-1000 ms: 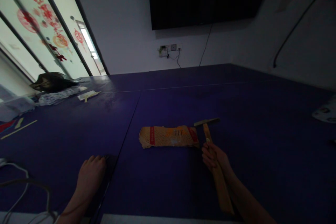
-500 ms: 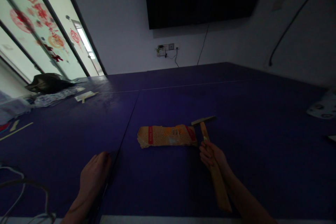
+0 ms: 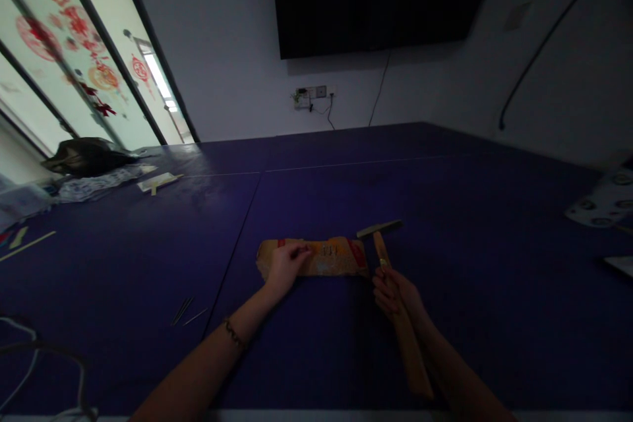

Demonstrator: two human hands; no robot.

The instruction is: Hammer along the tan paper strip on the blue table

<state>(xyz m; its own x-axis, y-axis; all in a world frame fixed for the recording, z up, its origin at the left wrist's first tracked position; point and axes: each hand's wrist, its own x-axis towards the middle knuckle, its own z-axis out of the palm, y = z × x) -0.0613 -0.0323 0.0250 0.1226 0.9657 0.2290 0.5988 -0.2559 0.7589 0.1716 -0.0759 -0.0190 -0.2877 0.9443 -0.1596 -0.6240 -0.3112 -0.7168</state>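
Note:
A hammer [image 3: 403,323] with a long wooden handle lies in my right hand [image 3: 395,290], whose fingers are wrapped round the handle; its thin head points away from me. To the left of the hammer head a flat tan piece of cardboard [image 3: 349,264] with red and orange print lies on the purple table. Several small upright things stand on its middle. My left hand [image 3: 289,266] is over the cardboard's left half, fingertips pinched together; what they hold is too small to make out. A few thin dark metal pieces [image 3: 182,310] lie on the table, left of my left forearm.
The purple table [image 3: 316,198] reaches to the wall. A black bag [image 3: 89,157] and a white tray [image 3: 158,182] lie at the far left. White cables [image 3: 34,359] are at the near left. A patterned item [image 3: 601,201] and a pale-edged object [image 3: 620,265] are at the right.
My left hand has moved right and forward from the near left table onto the cardboard, uncovering the thin metal pieces. My right hand keeps its grip on the hammer.

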